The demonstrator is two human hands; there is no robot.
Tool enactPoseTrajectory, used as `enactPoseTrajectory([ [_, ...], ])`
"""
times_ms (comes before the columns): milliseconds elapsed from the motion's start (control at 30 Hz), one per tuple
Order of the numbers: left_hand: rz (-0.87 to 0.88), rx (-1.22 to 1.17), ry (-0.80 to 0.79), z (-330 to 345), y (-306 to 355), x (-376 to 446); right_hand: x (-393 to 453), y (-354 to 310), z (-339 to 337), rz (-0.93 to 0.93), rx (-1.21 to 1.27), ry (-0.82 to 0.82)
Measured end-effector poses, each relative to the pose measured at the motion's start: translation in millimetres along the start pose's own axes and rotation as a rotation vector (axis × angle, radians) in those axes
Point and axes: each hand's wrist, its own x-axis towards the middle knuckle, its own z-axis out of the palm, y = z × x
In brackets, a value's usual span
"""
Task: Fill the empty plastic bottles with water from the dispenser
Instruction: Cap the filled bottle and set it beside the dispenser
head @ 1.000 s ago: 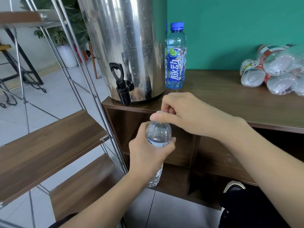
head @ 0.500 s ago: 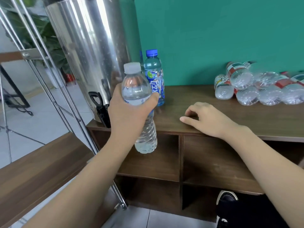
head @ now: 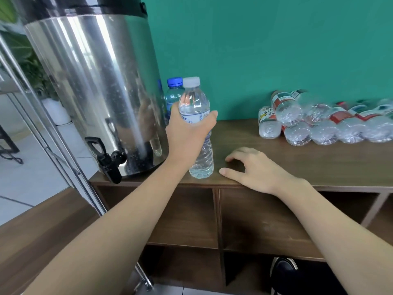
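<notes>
item: capped bottle (head: 196,128), full, now down on counter (head: 297,165); my left hand (head: 189,133) wraps it, right hand (head: 253,167) beside, flat, off the cap; next bottle due.

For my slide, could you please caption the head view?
Left hand sets a capped, filled bottle on the wooden shelf beside the steel dispenser.

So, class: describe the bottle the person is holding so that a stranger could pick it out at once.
Find the big steel dispenser on the wooden counter. Just to its right, near the front edge, the left hand grips an upright clear bottle. Its cap is white, unlike the blue-capped bottle behind it, and the empty bottles farther right lie on their sides.
</notes>
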Motion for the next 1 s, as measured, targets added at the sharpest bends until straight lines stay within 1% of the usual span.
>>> enactPoseTrajectory([
  [67, 0.028, 0.065, -0.039, -6, -5, -2, 2, -2, 1, 0.001, 0.013, 0.0],
  [167, 0.009, 0.102, -0.157, -21, -25, -15, 5, -8, 3, -0.016, 0.066, 0.01],
  [233, 0.05, 0.149, -0.177, -38, -49, -32, 8, -14, 7, -0.032, 0.115, 0.017],
  [333, 0.261, 0.453, -0.072, -66, -98, -61, 13, -20, 14, -0.043, 0.169, 0.006],
  [400, 0.447, 0.672, -0.016, -80, -129, -73, 19, -23, 18, -0.046, 0.179, 0.004],
  [467, 0.598, 0.786, 0.0, -86, -149, -77, 26, -24, 21, -0.052, 0.189, 0.008],
  [500, 0.626, 0.799, 0.008, -86, -154, -77, 29, -24, 23, -0.056, 0.192, 0.007],
  [600, 0.632, 0.783, 0.031, -84, -153, -76, 38, -27, 28, -0.06, 0.158, 0.005],
  [833, 0.61, 0.809, 0.027, -83, -155, -80, 65, -46, 36, 0.047, -0.056, -0.021],
  [1000, 0.598, 0.804, 0.027, -83, -152, -81, 79, -60, 40, 0.067, -0.105, -0.004],
])
